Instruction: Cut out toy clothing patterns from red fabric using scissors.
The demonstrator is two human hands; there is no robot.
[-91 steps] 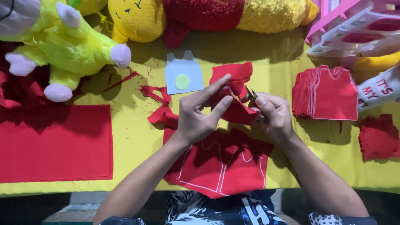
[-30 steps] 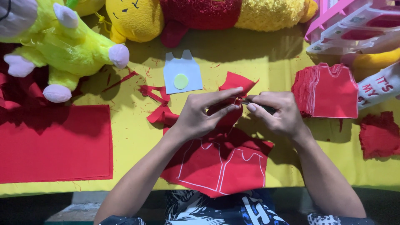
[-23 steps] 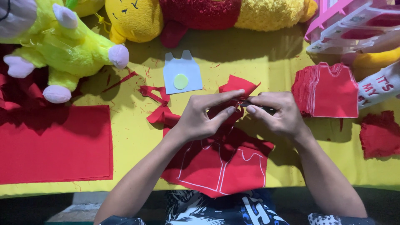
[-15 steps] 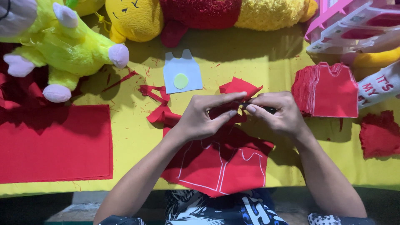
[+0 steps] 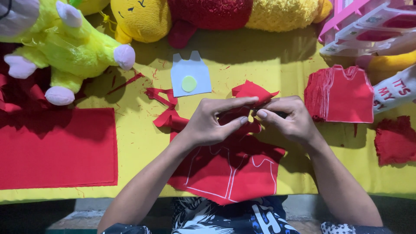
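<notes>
Directly below the head camera, the left hand (image 5: 212, 123) and the right hand (image 5: 289, 119) meet over the middle of a yellow cloth-covered tabletop (image 5: 143, 143). Both are closed on a small red felt piece (image 5: 251, 92), whose crumpled upper part sticks up just above the fingertips. The left hand pinches it between thumb and forefinger, with the other fingers curled beneath; the right hand is curled tight around its other side, and something dark shows inside that grip (too hidden to tell what it is).

Beneath the wrists lies a larger red felt sheet with white chalk outlines of shirt shapes (image 5: 229, 173), reaching to the near edge of the tabletop. Just left of the hands sit twisted red felt offcuts (image 5: 167, 110), and beyond them a pale blue paper shirt-shaped template with a yellow-green circle on it (image 5: 190, 78).

Well to the left, a flat rectangle of red felt (image 5: 56, 149) lies on the tabletop, with a lime-green plush toy with pink feet (image 5: 65, 47) above it. Along the far edge rests a yellow plush toy in a red top (image 5: 208, 15). To the right stands a neat stack of cut red felt shirt pieces (image 5: 342, 93), near a heap of red scraps (image 5: 395, 139) and a pink plastic rack (image 5: 368, 21).
</notes>
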